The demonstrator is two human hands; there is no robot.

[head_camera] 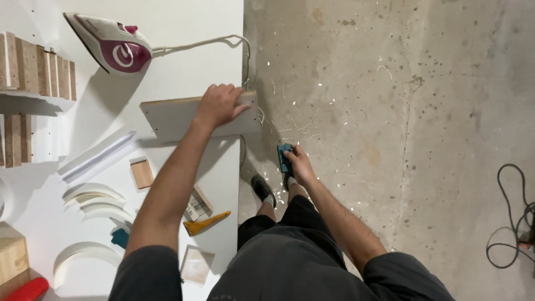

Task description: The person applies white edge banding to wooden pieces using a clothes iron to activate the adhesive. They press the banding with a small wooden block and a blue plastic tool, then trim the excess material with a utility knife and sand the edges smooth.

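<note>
The left hand (218, 104) lies palm-down on a flat rectangular board (178, 116), pale grey on its face with a raw chipboard-coloured edge along the top; the fingers curl over the far long edge near the board's right end, pinning it to the smooth white table (184, 28). The board's right end sits at the table's edge.

The right hand (298, 164) hangs lower, off the table and above the floor, closed around a small teal block-shaped tool (284, 158); from this angle I cannot tell exactly what kind of tool it is.

Beyond the left hand stands a white and magenta clothes iron (111, 44), glossy plastic, its pale cord (223, 42) running to the table edge. To the left of that arm lie a long white strip (97, 158), a small square wooden block (141, 173) and several curved white offcuts (92, 195). Just beside the forearm sit a yellow wedge-shaped scraper (205, 223) and a small chequered sample piece (198, 204).

Under the right hand the rough, speckled concrete floor (390, 111) is strewn with thin white shavings (301, 125).
</note>
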